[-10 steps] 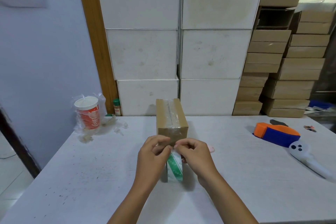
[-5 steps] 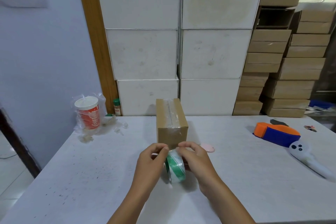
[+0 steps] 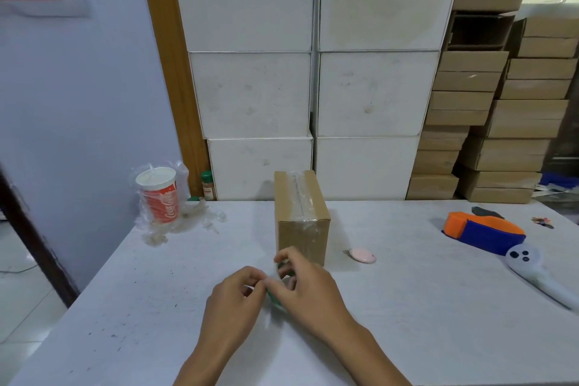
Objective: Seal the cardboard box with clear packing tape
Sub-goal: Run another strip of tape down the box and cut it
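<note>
White cartons stacked against the far wall back our pale worktop (image 3: 407,307), with brown cartons piled to the right. On it, the cardboard box (image 3: 301,219) stands just beyond our hands, its long axis running straight away from us, a shiny strip of clear tape already lying down the middle of its top and folding over the near end face.

Our right hand (image 3: 308,290) has its grip closed on the tape roll (image 3: 275,299), fingers curled over and through the green-cored ring, which sits low, close to the worktop or on it; we cannot tell which. Our left hand (image 3: 233,298) pinches at the roll's left edge, thumb and fingertips together, probably working at the loose end of the tape, though the end itself is too faint to make out.

What the coming move turns on: the box lies directly ahead of the grip, slightly right of the roll, and nearly touching our right fingers. A fresh strip would be pulled forward and up onto that near face, so the right hand, already nearer, is best placed to carry the roll while the left anchors the end.
</note>
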### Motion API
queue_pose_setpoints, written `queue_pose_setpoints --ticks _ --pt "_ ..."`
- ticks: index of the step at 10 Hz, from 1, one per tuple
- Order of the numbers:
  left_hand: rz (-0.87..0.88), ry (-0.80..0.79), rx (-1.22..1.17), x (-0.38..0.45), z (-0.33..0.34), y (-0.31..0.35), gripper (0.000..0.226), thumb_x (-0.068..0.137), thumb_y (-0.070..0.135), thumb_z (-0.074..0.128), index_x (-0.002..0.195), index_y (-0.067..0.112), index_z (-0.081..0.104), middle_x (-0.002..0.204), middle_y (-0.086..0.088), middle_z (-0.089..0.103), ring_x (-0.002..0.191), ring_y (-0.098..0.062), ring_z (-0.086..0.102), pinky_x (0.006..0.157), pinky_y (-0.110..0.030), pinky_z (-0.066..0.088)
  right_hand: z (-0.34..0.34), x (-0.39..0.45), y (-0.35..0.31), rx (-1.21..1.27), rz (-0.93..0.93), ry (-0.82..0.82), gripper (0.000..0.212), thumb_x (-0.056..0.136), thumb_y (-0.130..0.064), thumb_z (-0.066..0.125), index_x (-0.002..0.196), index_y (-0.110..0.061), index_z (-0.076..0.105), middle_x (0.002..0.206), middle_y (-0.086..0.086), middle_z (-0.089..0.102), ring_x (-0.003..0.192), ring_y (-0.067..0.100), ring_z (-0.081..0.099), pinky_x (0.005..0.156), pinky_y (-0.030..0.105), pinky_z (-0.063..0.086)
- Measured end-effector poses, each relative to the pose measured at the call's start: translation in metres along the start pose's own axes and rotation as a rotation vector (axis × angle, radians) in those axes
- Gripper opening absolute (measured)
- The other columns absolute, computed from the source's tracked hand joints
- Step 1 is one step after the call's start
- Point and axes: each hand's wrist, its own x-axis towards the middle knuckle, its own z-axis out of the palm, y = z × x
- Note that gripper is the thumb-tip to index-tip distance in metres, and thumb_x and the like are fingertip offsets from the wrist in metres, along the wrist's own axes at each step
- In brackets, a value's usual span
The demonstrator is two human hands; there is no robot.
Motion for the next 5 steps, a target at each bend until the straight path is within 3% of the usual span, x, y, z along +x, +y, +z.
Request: queue_pose_setpoints --ticks 2,3,4,5 --pt "0.026 -0.022 0.138 -0.002 -0.001 -0.021 0.015 0.095 0.025 0.067 0.088 0.037 0.073 0.084 0.020 0.080 0.081 0.006 0.072 0.075 -0.027 0.059 0.015 -0.002 0.003 -0.083 -0.098 -0.031 0.029 0.087 -0.049 0.065 0.112 -0.036 0.057 0.097 -0.014 0.068 0.091 0.008 0.060 0.079 0.024 0.052" --pt "0.106 -0.014 0.235 -0.002 0.003 -0.027 0.014 0.096 0.029 0.069 0.102 0.039 0.077 0.093 0.022 0.079 0.083 0.005 0.071 0.083 -0.029 0.059 0.020 -0.004 0.007 -0.149 -0.172 -0.003 0.024 0.092 -0.045 0.061 0.114 -0.036 0.057 0.099 -0.014 0.069 0.093 0.008 0.060 0.081 0.026 0.051" --pt "0.157 -0.011 0.302 0.001 0.006 -0.030 0.021 0.096 0.032 0.068 0.114 0.039 0.075 0.106 0.019 0.077 0.097 -0.007 0.071 0.089 -0.034 0.057 0.027 -0.001 0.011 -0.228 -0.240 0.024 0.026 0.096 -0.047 0.053 0.118 -0.035 0.058 0.108 -0.014 0.071 0.101 0.012 0.060 0.088 0.031 0.051" --pt "0.149 -0.025 0.332 0.004 0.009 -0.035 0.024 0.093 0.031 0.071 0.110 0.047 0.069 0.103 0.027 0.069 0.102 -0.012 0.069 0.091 -0.036 0.054 0.029 -0.003 0.014 -0.246 -0.256 -0.003 0.033 0.098 -0.050 0.050 0.124 -0.032 0.059 0.119 -0.011 0.071 0.111 0.014 0.060 0.096 0.029 0.047"
